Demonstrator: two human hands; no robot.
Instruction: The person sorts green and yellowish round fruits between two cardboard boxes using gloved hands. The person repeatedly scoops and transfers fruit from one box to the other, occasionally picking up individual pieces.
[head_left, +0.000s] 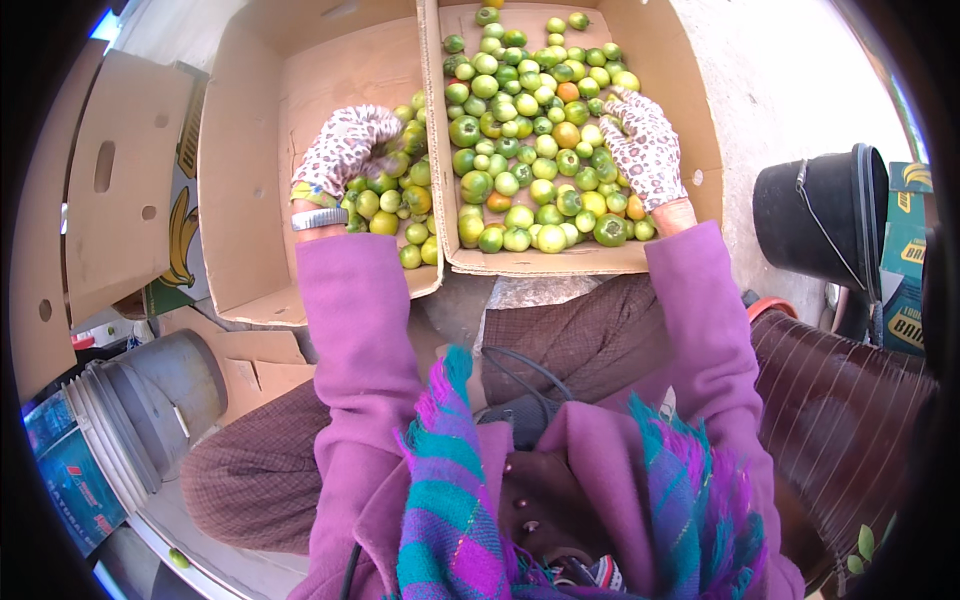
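Note:
Two cardboard boxes stand side by side before me. Green tomatoes (544, 169), a few of them turning orange, spread over the floor of the right box (682, 67). In the left box (244, 150), more green tomatoes (384, 223) lie heaped along the shared wall. My left hand (349, 150), in a spotted glove, is over that heap with fingers curled and blurred; whether a tomato is inside them is hidden. My right hand (643, 146), in a matching glove, rests at the right edge of the spread, fingers and thumb apart beside the tomatoes.
Right of the boxes, a black bucket (806, 214) lies tilted near green banana cartons (907, 259). A brown ribbed object (832, 405) is beside my right arm. At left are upright cardboard boxes (120, 180) and grey buckets (161, 405). One green tomato (178, 557) lies at lower left.

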